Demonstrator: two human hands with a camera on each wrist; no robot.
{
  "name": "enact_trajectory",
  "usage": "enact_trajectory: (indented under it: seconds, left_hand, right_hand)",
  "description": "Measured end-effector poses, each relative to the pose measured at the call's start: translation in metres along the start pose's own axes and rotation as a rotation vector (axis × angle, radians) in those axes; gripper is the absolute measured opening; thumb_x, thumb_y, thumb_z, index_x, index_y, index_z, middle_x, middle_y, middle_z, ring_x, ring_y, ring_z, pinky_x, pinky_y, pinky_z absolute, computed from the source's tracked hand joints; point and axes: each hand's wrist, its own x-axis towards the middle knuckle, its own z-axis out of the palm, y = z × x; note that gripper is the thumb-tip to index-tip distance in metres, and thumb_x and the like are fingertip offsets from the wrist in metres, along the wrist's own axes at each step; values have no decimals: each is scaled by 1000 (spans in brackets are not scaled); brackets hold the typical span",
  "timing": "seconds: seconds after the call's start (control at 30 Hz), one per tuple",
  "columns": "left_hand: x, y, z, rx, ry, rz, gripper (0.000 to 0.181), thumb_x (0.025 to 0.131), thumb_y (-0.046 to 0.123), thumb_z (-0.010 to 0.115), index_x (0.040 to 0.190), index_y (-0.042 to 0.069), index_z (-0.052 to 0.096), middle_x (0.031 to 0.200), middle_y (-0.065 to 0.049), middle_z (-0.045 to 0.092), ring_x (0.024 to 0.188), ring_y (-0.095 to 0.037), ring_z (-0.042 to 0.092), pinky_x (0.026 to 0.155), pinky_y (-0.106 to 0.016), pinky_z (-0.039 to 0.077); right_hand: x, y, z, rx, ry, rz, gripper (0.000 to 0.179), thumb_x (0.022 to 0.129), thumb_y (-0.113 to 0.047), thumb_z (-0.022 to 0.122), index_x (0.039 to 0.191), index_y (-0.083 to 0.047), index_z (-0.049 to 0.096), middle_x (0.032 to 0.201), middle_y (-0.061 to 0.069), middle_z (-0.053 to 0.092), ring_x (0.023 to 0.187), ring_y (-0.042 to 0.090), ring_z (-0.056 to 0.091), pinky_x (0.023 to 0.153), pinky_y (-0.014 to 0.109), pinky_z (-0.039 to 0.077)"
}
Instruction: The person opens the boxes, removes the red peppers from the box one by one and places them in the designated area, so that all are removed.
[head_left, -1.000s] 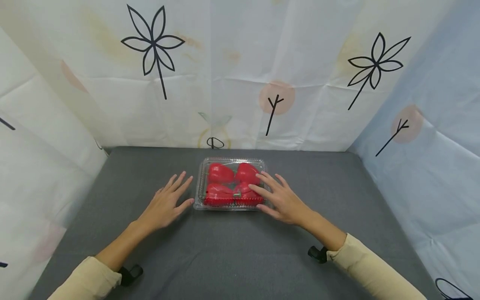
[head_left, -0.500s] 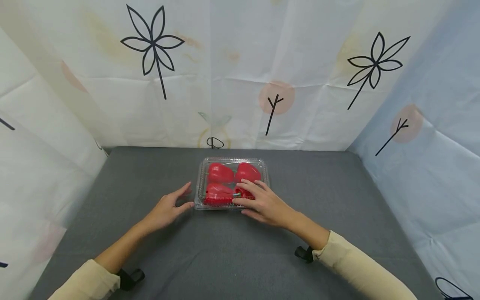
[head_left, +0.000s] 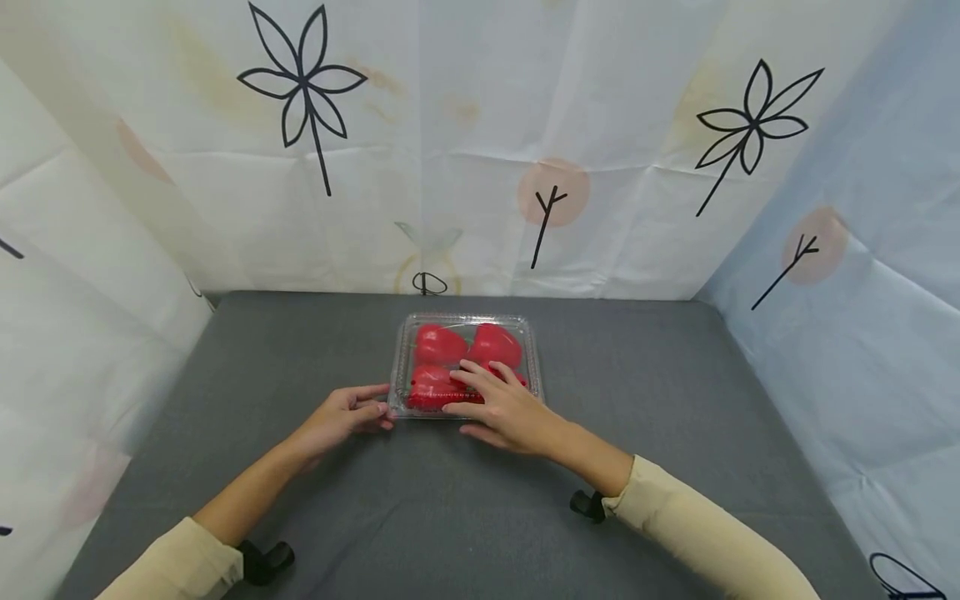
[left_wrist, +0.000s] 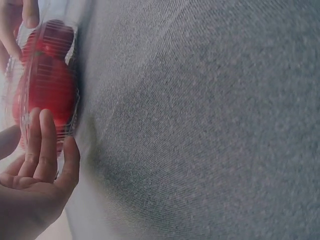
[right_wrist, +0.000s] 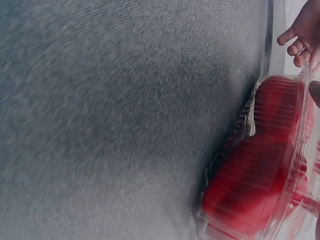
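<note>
A clear plastic clamshell box (head_left: 402,358) with a ribbed side wall lies on the grey cloth, holding several red bell peppers (head_left: 441,343). At its near left corner, my left hand (head_left: 341,421) pinches the rim, thumb above and fingers along the wall and below; the left wrist view shows these fingers (left_wrist: 47,145) close up. My right hand (head_left: 510,412) lies over the front right part of the lid with spread fingers, covering much of one pepper. From the right wrist view, the box wall and blurred peppers (right_wrist: 250,185) fill the right side.
The grey cloth (head_left: 637,375) covers the table. Pale printed curtains (head_left: 480,100) enclose it at the back and both sides. Black straps sit at both wrists, by the rolled beige sleeves (head_left: 697,525).
My right hand has slid left across the lid. My left hand has turned and closed in from beside the box onto its near left corner. The box stays about where it was.
</note>
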Motion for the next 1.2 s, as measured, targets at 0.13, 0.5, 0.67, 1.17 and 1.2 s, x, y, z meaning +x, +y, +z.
enact_trajectory:
  seconds: [0.13,0.5,0.67,1.17,1.2]
  left_hand:
    - [1,-1,0,-31,11,-33,57,103,21,56,147,-10,36,115,-18,70,100,-19,70,93,-38,54]
    - [4,-6,1,-97,8,-53,61,101,22,60,148,-7,35,120,-22,67,99,-17,69,90,-34,55]
    - [6,-5,3,-115,42,-65,60,99,20,62,146,-7,37,116,-17,70,96,-15,69,90,-34,56]
    - [9,-7,13,-160,82,-89,56,97,18,67,140,-6,42,106,-6,72,90,-13,68,85,-32,56]
    - [9,-8,14,-164,85,-92,55,96,17,67,140,-6,42,104,-5,72,90,-13,67,85,-32,57]
  right_hand:
    - [5,-3,2,-16,-23,15,42,87,-32,77,126,-21,68,144,16,50,139,35,38,107,61,37]
    - [19,-12,7,-26,-16,52,38,87,-32,76,122,-20,71,143,13,51,138,31,38,108,57,36]
    - [23,-13,11,-28,9,61,33,86,-30,78,116,-19,73,138,13,54,132,28,44,106,54,39]
    - [30,-15,20,24,125,96,20,80,-22,84,97,-13,78,124,10,62,118,26,54,102,45,43]
    - [30,-15,20,18,129,96,19,80,-22,84,96,-13,78,123,10,63,118,26,55,101,44,44]
